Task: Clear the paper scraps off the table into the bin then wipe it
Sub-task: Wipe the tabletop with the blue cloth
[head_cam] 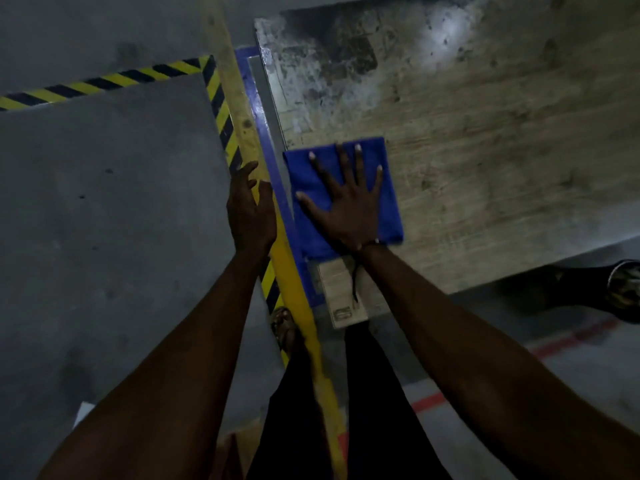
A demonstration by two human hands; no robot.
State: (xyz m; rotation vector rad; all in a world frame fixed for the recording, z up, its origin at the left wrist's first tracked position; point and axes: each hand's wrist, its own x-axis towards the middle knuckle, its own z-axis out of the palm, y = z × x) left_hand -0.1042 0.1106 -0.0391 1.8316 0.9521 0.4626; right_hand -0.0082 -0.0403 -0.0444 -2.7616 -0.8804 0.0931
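Observation:
A folded blue cloth (388, 188) lies on the worn wooden table (485, 133), near its left edge. My right hand (346, 202) presses flat on the cloth with the fingers spread. My left hand (251, 209) hovers beside the table's left edge, over the floor, fingers loosely extended and holding nothing. No paper scraps or bin are in view.
The table's left edge carries a blue frame strip (277, 181). Beside it run a yellow floor line (291, 271) and black-yellow hazard tape (221, 109) on grey concrete. A foot (620, 289) of another person shows at right. My own legs stand below the table corner.

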